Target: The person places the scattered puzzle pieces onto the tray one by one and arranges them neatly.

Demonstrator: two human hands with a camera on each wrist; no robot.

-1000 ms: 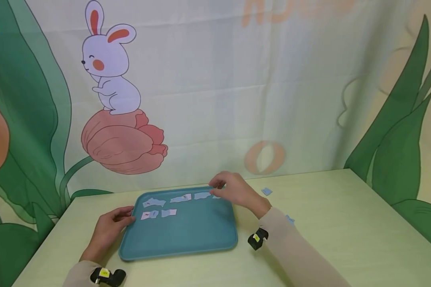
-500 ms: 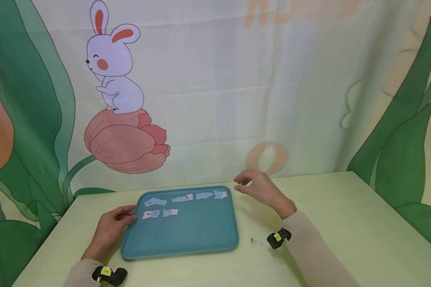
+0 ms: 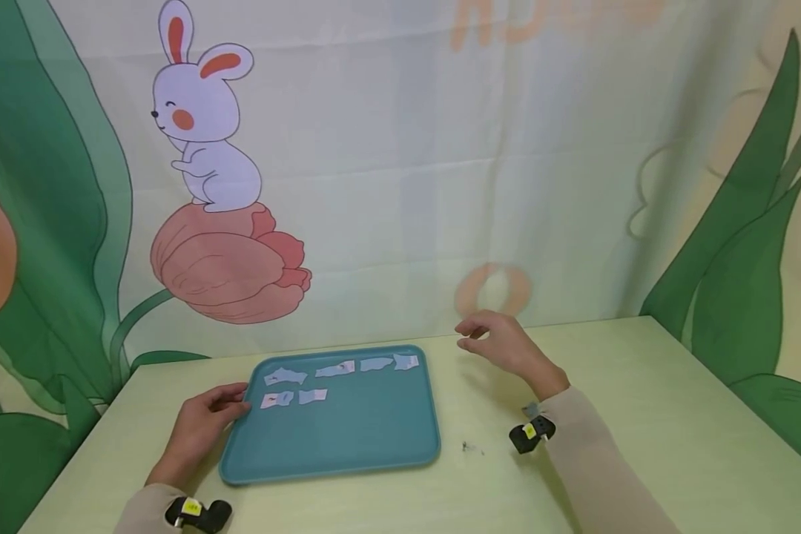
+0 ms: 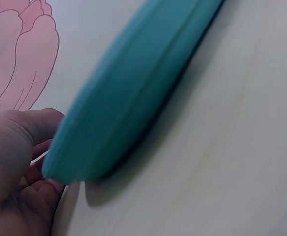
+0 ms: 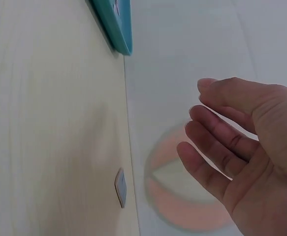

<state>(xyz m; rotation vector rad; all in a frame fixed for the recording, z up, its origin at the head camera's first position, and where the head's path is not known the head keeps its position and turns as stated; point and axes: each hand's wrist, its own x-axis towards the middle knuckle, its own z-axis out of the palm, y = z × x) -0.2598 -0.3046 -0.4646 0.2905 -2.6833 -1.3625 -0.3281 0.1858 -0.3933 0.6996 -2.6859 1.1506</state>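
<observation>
A teal tray (image 3: 334, 437) lies on the table with several torn-looking, light blue and pinkish pieces (image 3: 375, 364) in two rows toward its far side. My left hand (image 3: 203, 426) grips the tray's left edge; the left wrist view has the thumb (image 4: 40, 123) at the rim and the fingers curled beneath. Right of the tray, my right hand (image 3: 503, 345) hovers over the table, holding nothing, its fingers loosely bent. Beyond those fingertips, the right wrist view catches a small flat piece (image 5: 120, 188) near the table's back edge. Another bluish piece (image 3: 530, 409) is partly hidden by the right wrist.
A printed cloth (image 3: 374, 185) with a rabbit and flowers hangs behind the table (image 3: 641, 445). Small dark marks (image 3: 470, 447) show on the tabletop right of the tray. Black wrist cameras (image 3: 532, 434) sit on both sleeves.
My right hand has let go of a piece at the tray's far right corner and moved right, off the tray. The left hand keeps its place on the tray's edge.
</observation>
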